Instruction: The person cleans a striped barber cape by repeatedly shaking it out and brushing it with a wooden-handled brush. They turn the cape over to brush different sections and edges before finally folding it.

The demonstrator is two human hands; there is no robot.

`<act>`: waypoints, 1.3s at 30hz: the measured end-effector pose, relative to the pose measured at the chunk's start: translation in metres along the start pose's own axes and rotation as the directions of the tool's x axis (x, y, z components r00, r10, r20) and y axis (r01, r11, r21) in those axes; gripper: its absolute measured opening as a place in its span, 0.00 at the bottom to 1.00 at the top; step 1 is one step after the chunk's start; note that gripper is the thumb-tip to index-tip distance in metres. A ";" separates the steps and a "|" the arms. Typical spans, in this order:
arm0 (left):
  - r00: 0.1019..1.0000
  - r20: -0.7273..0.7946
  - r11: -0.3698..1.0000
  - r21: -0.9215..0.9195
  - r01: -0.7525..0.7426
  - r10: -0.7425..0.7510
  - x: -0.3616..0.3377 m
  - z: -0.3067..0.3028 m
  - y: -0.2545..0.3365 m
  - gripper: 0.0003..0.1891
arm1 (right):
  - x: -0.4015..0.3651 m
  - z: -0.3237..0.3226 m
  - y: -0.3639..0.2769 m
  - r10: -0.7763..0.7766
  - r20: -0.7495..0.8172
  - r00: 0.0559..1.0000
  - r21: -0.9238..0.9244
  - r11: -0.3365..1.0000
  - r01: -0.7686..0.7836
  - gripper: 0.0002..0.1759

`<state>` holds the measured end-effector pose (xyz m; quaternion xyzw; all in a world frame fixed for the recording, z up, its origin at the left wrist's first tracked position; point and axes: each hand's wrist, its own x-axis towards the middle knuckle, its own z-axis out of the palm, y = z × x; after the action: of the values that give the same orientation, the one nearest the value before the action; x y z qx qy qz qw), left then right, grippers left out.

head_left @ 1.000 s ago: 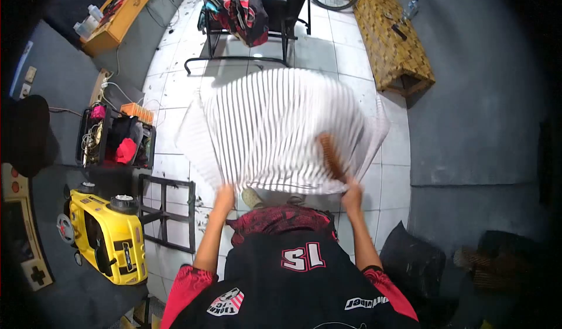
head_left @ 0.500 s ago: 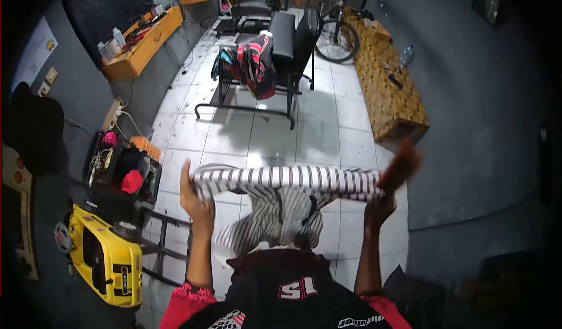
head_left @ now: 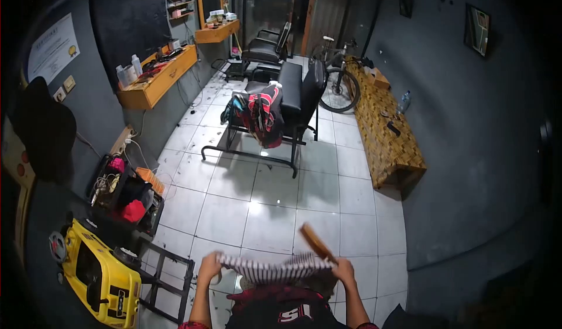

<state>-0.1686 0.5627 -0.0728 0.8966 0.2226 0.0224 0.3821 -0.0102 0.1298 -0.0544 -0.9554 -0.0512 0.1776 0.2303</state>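
A white cloth with dark stripes point(head_left: 272, 271), perhaps a barber's cape, is stretched loosely between my hands in front of my torso. My left hand point(head_left: 209, 267) is closed around its left end. At the opposite end, my right hand point(head_left: 345, 271) grips the cloth together with a brown wooden brush point(head_left: 317, 243), which points up and to the left. The lower part of the cloth is mostly hidden behind my shirt, and the brush's bristles do not show clearly.
A black barber chair point(head_left: 300, 91) stands ahead with clothing point(head_left: 263, 115) draped on it. To the right runs a woven-pattern bench point(head_left: 386, 135); a bicycle point(head_left: 338, 83) is beyond. A yellow toy car point(head_left: 99, 276), a black rack point(head_left: 167, 282) and a cart point(head_left: 126, 194) line the left.
Both hands have come lower and closer together, so the once taut cloth now sags. The brush has swung from pointing right to pointing up-left. My view has tilted upward.
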 end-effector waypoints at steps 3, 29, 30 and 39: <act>0.903 -0.413 0.971 -0.138 -0.194 0.121 0.025 -0.055 0.108 0.26 | 0.017 -0.042 -0.065 -0.123 -0.449 0.885 0.347 0.889 0.300 0.15; 0.994 -0.090 0.680 -0.733 -0.025 -0.061 0.008 -0.027 -0.009 0.15 | -0.076 -0.008 -0.119 -0.019 0.356 0.934 0.747 0.607 -0.272 0.09; 0.990 -0.142 0.669 -0.737 -0.096 -0.015 0.014 -0.036 0.023 0.20 | -0.084 -0.021 -0.150 0.029 0.296 0.955 0.871 0.402 -0.282 0.10; 0.841 0.144 0.851 -0.158 -0.500 0.521 -0.007 0.049 0.068 0.68 | -0.130 -0.066 -0.219 -0.109 -0.050 0.993 0.998 0.033 0.054 0.18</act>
<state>-0.1382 0.4853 -0.0594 0.8983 -0.0618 0.0543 0.4317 -0.1112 0.2733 0.1425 -0.5203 0.0274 0.1690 0.8366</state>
